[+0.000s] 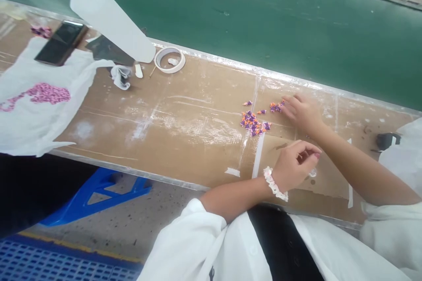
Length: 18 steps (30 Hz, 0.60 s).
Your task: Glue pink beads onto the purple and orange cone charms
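Observation:
My left hand (296, 164), with a white ruffled band at its wrist, is held over the table's near side. Its fingers are curled in to the thumb; a pinkish spot shows at a fingertip, and what they pinch is too small to make out. My right hand (303, 112) reaches to a small group of purple and orange pieces (274, 107), its fingertips at their right edge. Motion blurs those fingers, so their grip is unclear. Left of it lies a larger pile of the same small purple and orange pieces (252, 123). A small clear round object (312, 172) is beside my left hand.
Brown cardboard (198, 140) covers the table. Toward the left are a tape roll (169, 60), a white bottle with blue top (112, 22), a phone (61, 43), and small pink pieces (49, 93) on a white plastic bag (29, 127). A green surface (231, 17) runs behind.

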Each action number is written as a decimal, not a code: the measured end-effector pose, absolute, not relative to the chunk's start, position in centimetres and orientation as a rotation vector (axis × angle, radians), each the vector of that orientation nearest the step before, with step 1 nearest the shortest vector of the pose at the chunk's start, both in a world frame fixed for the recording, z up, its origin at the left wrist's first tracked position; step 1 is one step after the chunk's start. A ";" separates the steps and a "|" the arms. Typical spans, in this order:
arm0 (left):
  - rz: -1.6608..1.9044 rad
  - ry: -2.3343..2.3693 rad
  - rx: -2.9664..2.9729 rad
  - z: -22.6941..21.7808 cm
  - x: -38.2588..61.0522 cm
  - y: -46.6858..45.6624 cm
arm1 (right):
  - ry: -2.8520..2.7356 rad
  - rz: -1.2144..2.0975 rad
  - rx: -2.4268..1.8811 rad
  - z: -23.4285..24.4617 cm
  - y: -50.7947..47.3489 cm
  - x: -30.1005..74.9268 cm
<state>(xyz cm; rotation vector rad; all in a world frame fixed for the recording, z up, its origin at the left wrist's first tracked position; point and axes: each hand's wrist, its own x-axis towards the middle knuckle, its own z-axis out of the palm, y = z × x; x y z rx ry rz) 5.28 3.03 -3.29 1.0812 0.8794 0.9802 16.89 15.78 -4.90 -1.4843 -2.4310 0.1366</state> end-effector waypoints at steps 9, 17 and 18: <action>0.969 0.875 1.051 -3.8 5.6 3.1 | -2.770 -0.387 -1.065 -7.2 18.6 16.6; 0.935 0.841 1.008 -3.7 5.6 2.9 | -2.789 -0.413 -0.917 -5.8 18.7 15.2; 0.943 0.843 1.007 -3.8 5.6 3.0 | -2.845 -0.382 -0.862 -5.7 18.4 14.5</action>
